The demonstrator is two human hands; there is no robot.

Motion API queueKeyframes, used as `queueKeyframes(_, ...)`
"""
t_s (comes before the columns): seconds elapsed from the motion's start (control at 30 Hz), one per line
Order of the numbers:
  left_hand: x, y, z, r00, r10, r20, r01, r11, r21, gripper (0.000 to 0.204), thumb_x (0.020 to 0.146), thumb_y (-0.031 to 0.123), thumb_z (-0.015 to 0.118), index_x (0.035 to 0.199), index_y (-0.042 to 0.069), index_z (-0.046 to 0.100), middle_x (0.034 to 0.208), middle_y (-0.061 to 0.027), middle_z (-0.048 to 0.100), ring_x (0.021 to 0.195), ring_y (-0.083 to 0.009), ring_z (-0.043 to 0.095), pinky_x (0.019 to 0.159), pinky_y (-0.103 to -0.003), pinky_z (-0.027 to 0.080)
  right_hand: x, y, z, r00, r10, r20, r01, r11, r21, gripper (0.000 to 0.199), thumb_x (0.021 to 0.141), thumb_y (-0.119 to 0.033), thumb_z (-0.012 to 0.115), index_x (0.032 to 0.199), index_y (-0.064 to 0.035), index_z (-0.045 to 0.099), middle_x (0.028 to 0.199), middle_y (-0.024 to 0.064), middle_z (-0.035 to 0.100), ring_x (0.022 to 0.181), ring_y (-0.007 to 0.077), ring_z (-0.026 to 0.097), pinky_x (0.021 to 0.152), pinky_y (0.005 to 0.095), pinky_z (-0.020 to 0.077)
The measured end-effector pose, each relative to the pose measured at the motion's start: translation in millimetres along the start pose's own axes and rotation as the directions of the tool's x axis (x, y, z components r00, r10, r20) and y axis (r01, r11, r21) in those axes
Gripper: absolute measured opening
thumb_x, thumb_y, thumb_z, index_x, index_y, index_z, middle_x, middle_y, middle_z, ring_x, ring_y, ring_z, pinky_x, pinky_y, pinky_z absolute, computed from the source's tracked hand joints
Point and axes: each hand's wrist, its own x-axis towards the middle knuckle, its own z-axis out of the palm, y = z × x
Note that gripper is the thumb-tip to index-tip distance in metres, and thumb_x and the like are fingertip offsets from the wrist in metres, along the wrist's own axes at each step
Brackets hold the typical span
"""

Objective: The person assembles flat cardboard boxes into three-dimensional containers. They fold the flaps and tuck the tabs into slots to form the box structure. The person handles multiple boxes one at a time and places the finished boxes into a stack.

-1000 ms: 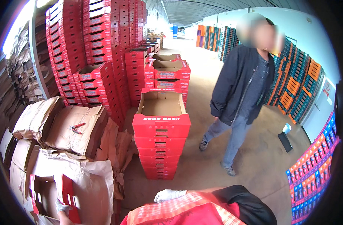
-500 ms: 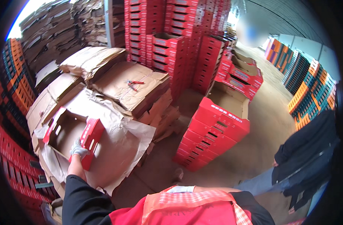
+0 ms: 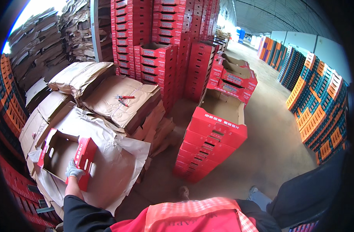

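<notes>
- Head view looked down over my own orange vest at a warehouse floor, with paper-wrapped bundles point(image 3: 119, 104) piled to my left.
- My left hand point(image 3: 74, 170), in a grey glove, had its fingers point(image 3: 78, 173) curled over the near wall of a red carton point(image 3: 66, 154); they were closed on that wall, pinching the cardboard.
- That carton sat open side up on the brown wrapping paper point(image 3: 115, 166) of the nearest bundle, tilted a little, its brown inside showing.
- My right hand was out of sight, so I could not tell how its fingers stood.
- I judged the step in hand to be drawing one folded-up carton off the bundle.
- Next, as I read it, the carton would need lifting clear of the loose paper and carrying rightward to the stack of red cartons point(image 3: 211, 147), whose top one lay open; that calls for a second hand on the far wall to keep it square.
- Red-handled cutters point(image 3: 124, 98) lay on a farther bundle, well apart from my hand.
- Tall red carton stacks point(image 3: 161, 50) stood behind, coloured crates point(image 3: 320, 104) lined the right wall, and another person's dark trouser leg point(image 3: 304, 193) showed at lower right.
</notes>
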Motion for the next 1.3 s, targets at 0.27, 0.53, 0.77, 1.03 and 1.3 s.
queueKeyframes(0.27,3,-3,1,1.000,0.005,0.031,-0.004,0.999,-0.052,0.121,0.050,0.028,0.088,0.154,0.016,0.027,0.147,-0.0101,0.047,0.133,-0.0323,0.048,0.110,-0.044,0.040,13,11,-5,0.997,0.013,0.080,-0.009,0.999,-0.047,0.035,0.089,-0.024,0.062,0.117,-0.0030,0.066,0.112,0.0085,0.068,0.107,0.0200,0.061,0.094,0.0340,0.0476)
queueKeyframes(0.53,-22,13,-14,0.995,0.050,-0.086,-0.054,0.997,-0.051,0.086,0.057,0.051,0.082,0.131,0.017,0.055,0.119,-0.0168,0.066,0.114,-0.0371,0.062,0.097,-0.043,0.049,59,-9,-23,0.892,0.077,0.446,0.077,0.945,-0.318,0.036,0.088,-0.025,0.063,0.117,-0.0030,0.066,0.112,0.0088,0.068,0.108,0.0205,0.061,0.095,0.0342,0.0475)
queueKeyframes(0.77,-25,6,-7,0.972,0.105,-0.211,-0.108,0.994,-0.004,0.080,0.059,0.048,0.080,0.129,0.017,0.055,0.121,-0.0157,0.064,0.112,-0.0354,0.061,0.096,-0.045,0.047,204,-195,-58,0.704,-0.709,0.034,0.663,0.640,-0.387,0.045,0.084,-0.025,0.071,0.121,-0.0009,0.062,0.117,0.0172,0.067,0.107,0.0297,0.066,0.094,0.0380,0.0514)
queueKeyframes(1.03,-30,7,4,0.973,0.112,-0.201,-0.107,0.994,0.039,0.086,0.067,0.041,0.073,0.142,0.011,0.046,0.137,-0.0122,0.052,0.123,-0.0280,0.053,0.101,-0.045,0.040,356,-319,-37,0.713,-0.469,0.521,0.549,-0.088,-0.831,0.105,0.058,-0.041,0.087,0.146,-0.0096,0.039,0.150,0.0186,0.038,0.141,0.0376,0.034,0.117,0.0474,0.0280)
queueKeyframes(1.3,-38,9,-4,0.975,0.137,-0.177,-0.132,0.991,0.039,0.080,0.077,0.049,0.068,0.143,0.010,0.046,0.140,-0.0136,0.051,0.121,-0.0278,0.053,0.102,-0.047,0.037,417,-319,-21,0.658,-0.347,0.669,0.619,-0.257,-0.742,0.080,0.066,-0.045,0.078,0.133,-0.0102,0.052,0.129,0.0129,0.057,0.125,0.0290,0.052,0.114,0.0481,0.0315)
